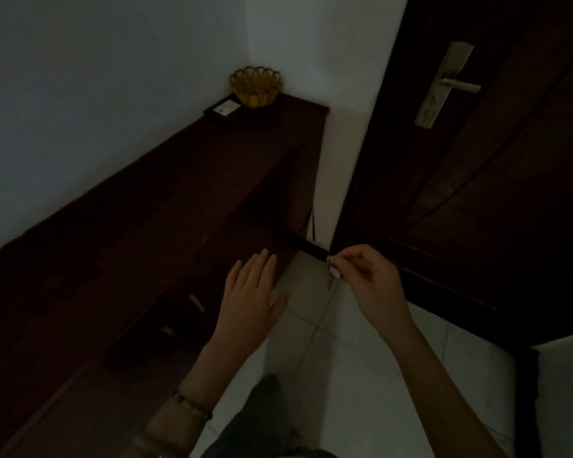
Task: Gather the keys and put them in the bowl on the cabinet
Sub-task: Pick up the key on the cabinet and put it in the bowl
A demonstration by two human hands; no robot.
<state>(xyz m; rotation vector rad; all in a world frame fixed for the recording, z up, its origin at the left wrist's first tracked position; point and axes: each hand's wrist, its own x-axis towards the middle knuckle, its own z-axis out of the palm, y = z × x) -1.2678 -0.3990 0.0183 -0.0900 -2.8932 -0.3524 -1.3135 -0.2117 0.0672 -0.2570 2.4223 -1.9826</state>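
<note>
Right hand point(366, 276) pinched keys point(333, 276), dangling above tiled floor point(361, 352). Left hand point(253, 295) flat, fingers spread, empty (over low cabinet step). Yellow bowl point(257, 87) sat atop dark cabinet point(166, 193), far corner.

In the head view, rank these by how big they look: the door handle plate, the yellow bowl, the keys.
1. Door handle plate
2. Yellow bowl, much the same, so unsure
3. Keys, smallest, though nearest the camera

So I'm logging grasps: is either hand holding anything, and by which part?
The right hand pinches the keys at their top end between fingertips; they hang below. The left hand holds nothing.
</note>
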